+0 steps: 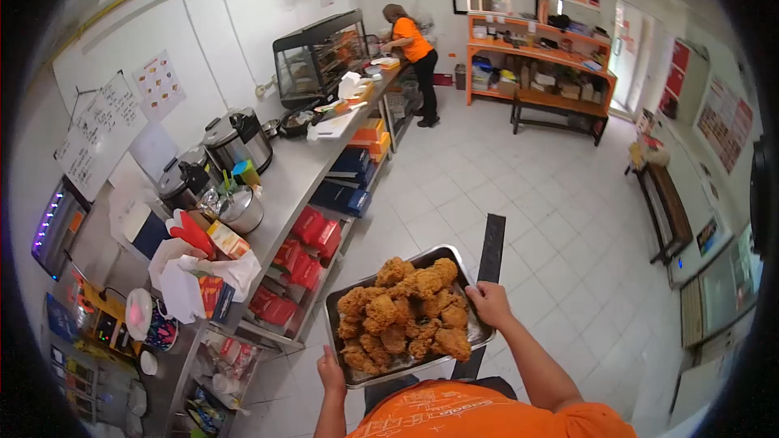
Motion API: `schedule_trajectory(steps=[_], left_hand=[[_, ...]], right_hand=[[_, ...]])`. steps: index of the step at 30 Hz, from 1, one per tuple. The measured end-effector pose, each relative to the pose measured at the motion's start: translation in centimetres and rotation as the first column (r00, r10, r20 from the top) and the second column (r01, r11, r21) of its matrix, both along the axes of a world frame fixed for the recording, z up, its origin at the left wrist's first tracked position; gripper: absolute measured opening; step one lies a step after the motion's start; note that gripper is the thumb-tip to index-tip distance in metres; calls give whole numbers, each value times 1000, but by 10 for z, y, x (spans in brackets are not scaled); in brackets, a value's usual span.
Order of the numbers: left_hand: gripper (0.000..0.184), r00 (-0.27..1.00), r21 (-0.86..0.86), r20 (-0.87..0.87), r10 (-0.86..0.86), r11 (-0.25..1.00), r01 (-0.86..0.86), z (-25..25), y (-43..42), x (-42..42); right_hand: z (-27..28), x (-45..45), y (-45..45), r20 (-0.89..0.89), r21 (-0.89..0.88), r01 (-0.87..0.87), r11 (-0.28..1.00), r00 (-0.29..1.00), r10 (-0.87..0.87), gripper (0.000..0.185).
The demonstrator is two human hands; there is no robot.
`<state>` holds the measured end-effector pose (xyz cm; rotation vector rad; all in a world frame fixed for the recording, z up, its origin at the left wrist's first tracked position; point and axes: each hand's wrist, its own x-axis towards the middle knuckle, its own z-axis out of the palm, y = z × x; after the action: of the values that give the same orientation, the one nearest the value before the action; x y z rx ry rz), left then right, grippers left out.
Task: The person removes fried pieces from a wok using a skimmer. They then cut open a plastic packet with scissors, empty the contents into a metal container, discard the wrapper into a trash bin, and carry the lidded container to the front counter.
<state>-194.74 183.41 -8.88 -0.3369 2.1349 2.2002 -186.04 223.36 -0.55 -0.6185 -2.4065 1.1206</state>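
A rectangular metal tray (331,320) is held level in front of my body, piled with golden fried chicken (398,308). My left hand (330,371) grips the tray's near left side, thumb up along the edge. On the right side, my right hand (489,305) is closed around the rim, with the thumb over the top. The fingers under the tray are hidden on both sides. Beneath the tray's right side, a long black strip (492,247) shows against the floor.
A steel counter (296,186) runs along the left, bearing cookers (237,142), a pot (241,209) and boxes. Red packages (315,229) fill its lower shelf. A glass display warmer (320,61) stands farther along, with a co-worker (418,53) beside it. An orange shelf unit (479,49) is at the back.
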Motion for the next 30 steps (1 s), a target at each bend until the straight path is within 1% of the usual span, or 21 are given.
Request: schedule_trajectory(steps=[1,2,3,6,8,9,10,11,12,13,15,16,17,19,20,23,27,28,29,30], left_hand=[[55,999,-34,32,-30,999,31,7,1,-25],[55,999,-50,36,15,999,-13,10,11,-47],[55,998,-70,37,57,996,-54,31,25,-71],[54,991,-109,19,130,986,-127,19,47,-169],[55,979,-149,30,200,970,-193,16,68,-232],[55,975,-164,21,220,963,-214,11,77,-267],[55,970,-178,13,241,956,-235,5,86,-302],[56,968,-194,-9,250,949,-247,-17,87,-334],[56,966,-213,-37,257,942,-259,-34,87,-368],[56,972,-209,-12,237,950,-234,-44,85,-405],[56,978,-220,60,200,958,-182,-55,87,-455],[56,965,-275,173,194,951,-142,-60,89,-483],[56,964,-265,100,248,940,-215,-67,99,-510],[56,936,-247,-48,349,904,-349,-60,125,-564],[57,948,-233,42,315,926,-297,-90,116,-591],[58,904,-262,-77,421,866,-426,-89,135,-661],[62,844,-455,177,506,803,-386,-121,143,-753],[63,810,-423,143,568,775,-469,-122,153,-776],[64,798,-427,132,588,760,-490,-122,164,-804],[64,782,-456,136,608,739,-495,-154,179,-824]], right_hand=[[4,-36,6,-7,6,-28,1000,1000,28,43],[8,-71,13,0,0,-56,998,998,56,44],[4,-107,21,5,3,-85,996,996,85,44],[-17,-229,47,23,-14,-150,989,988,150,44],[-40,-309,66,-5,-18,-169,986,986,169,44],[-51,-345,71,-12,-23,-178,984,984,178,44],[-47,-380,76,17,-13,-190,982,982,190,44],[-44,-417,82,62,-14,-199,980,978,199,44],[-50,-451,88,67,11,-218,976,974,217,44],[-54,-490,90,73,42,-233,971,970,230,44],[-59,-560,100,97,22,-259,966,962,256,44],[-61,-596,106,106,11,-272,962,957,269,43],[-63,-633,112,101,27,-293,956,952,289,43],[-69,-704,119,91,46,-330,943,941,325,44],[-72,-739,121,88,40,-346,938,936,341,44],[-99,-841,130,92,41,-415,909,907,410,44],[-125,-978,130,78,0,-531,847,845,530,47],[-133,-1016,131,88,1,-538,843,840,536,49],[-137,-1052,136,144,38,-574,818,813,564,51],[-177,-1091,143,216,-8,-613,790,770,600,52]])
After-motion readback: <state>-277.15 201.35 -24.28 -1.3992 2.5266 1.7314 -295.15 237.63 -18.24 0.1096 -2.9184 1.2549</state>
